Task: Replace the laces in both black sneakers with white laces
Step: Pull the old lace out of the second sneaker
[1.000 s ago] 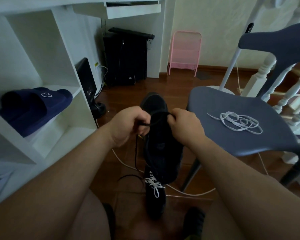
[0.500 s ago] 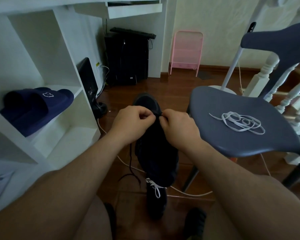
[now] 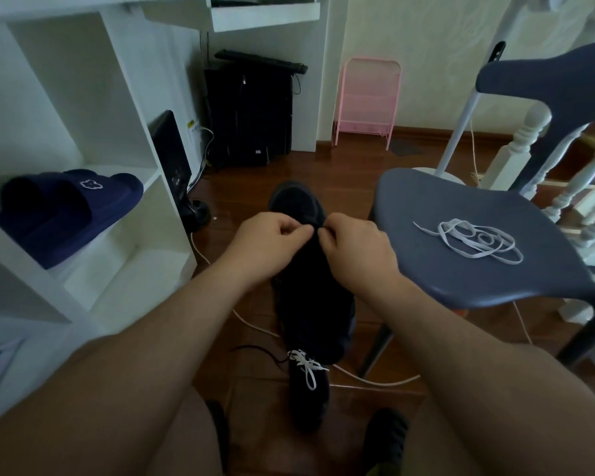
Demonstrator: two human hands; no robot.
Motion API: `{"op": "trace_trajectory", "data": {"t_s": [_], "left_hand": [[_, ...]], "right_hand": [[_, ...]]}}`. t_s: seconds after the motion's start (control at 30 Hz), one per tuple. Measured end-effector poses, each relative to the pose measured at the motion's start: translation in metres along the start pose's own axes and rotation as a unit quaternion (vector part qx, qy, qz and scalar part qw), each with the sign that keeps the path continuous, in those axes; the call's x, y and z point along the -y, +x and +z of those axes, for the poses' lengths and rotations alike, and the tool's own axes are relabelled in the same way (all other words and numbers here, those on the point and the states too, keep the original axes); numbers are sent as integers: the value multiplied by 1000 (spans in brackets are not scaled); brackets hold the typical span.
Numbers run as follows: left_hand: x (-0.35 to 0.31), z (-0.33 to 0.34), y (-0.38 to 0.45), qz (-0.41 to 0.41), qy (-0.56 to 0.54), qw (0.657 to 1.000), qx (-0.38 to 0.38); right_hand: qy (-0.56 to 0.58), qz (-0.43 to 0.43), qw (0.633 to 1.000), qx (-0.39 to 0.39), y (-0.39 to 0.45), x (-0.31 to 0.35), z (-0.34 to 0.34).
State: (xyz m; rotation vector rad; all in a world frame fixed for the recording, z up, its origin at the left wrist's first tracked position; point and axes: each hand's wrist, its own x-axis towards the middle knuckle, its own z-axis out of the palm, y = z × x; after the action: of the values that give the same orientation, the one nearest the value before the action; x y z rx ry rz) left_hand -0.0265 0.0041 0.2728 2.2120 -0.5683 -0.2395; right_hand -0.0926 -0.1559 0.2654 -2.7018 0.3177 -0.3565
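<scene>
Both forearms reach forward and slightly inward from the bottom corners of the view, wrists meeting at centre over a black sneaker (image 3: 315, 290) held up off the floor, toe pointing away. Left hand (image 3: 272, 240) back-up, knuckles raised, fingers curled in toward the thumb, tips bunched at the shoe's upper near the throat. Right hand (image 3: 352, 245) mirrors it, fingers curled and tucked, tips almost touching those of the left. Both look to be pinching something small and dark at the lacing area; against the black shoe it cannot be told whether that is a lace or the shoe's own material. A black lace (image 3: 255, 350) trails loose below the left forearm, looping just above the floor beside the held shoe. Directly beneath, a second black sneaker (image 3: 308, 396) stands on the wooden floor (image 3: 351, 173), already threaded with a white lace (image 3: 304, 364) tied in a bow. A loose white lace (image 3: 474, 242) lies coiled on the seat of a grey-blue chair (image 3: 437, 269), just right of the right hand and apart from it. A white cable (image 3: 255, 326) snakes across the floor under the shoes. Left: white shelving (image 3: 93, 97), a pair of navy slides (image 3: 66, 207) on one shelf. Far back: dark computer tower (image 3: 251, 115), pink wire rack (image 3: 370, 101) against the wall. White stair balusters (image 3: 526, 142) behind the chair.
</scene>
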Motion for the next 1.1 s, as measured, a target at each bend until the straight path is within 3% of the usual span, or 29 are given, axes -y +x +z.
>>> {"op": "trace_trajectory", "data": {"t_s": [0.13, 0.2, 0.27, 0.3, 0.37, 0.4, 0.43, 0.47, 0.53, 0.6, 0.67, 0.83, 1.0, 1.1], "left_hand": [[-5, 7, 0, 20, 54, 997, -57], [-5, 2, 0, 26, 34, 999, -31], [-6, -7, -2, 41, -78, 993, 83], [-6, -11, -6, 52, -161, 971, 170], [-5, -22, -14, 35, -286, 894, 344], [-3, -26, -16, 20, -288, 874, 390], [-1, -27, -16, 8, -249, 883, 398], [2, -26, -15, 0, -180, 912, 368], [9, -18, -7, -11, -30, 974, 225], [9, -8, 0, 2, 24, 996, 82], [5, 2, 0, 2, -17, 999, 27], [-1, 9, 0, 22, -19, 999, 25], [-1, -14, -4, 92, -109, 980, 136], [17, -31, 4, 98, -2, 986, 134]], "right_hand": [[9, -26, 1000, 6, -1, 5, 4], [1, -26, 1000, 8, -1, 4, 4], [-10, 3, 1000, 5, 2, -3, 2], [-11, 23, 1000, 1, 5, -8, 2], [-7, 46, 999, -4, 7, -17, 0], [-5, 44, 999, -5, 8, -19, -1], [-5, 38, 999, -4, 7, -19, -1], [-6, 31, 999, -5, 7, -19, -1], [-8, 17, 1000, -10, 4, -15, -2], [-13, 0, 1000, -9, 2, -10, -2], [-18, -16, 1000, -6, -1, -4, -1], [-15, -21, 1000, -3, -2, 2, -2], [0, 59, 998, -25, 8, -19, -5], [34, 84, 995, -34, 10, -29, -8]]}}
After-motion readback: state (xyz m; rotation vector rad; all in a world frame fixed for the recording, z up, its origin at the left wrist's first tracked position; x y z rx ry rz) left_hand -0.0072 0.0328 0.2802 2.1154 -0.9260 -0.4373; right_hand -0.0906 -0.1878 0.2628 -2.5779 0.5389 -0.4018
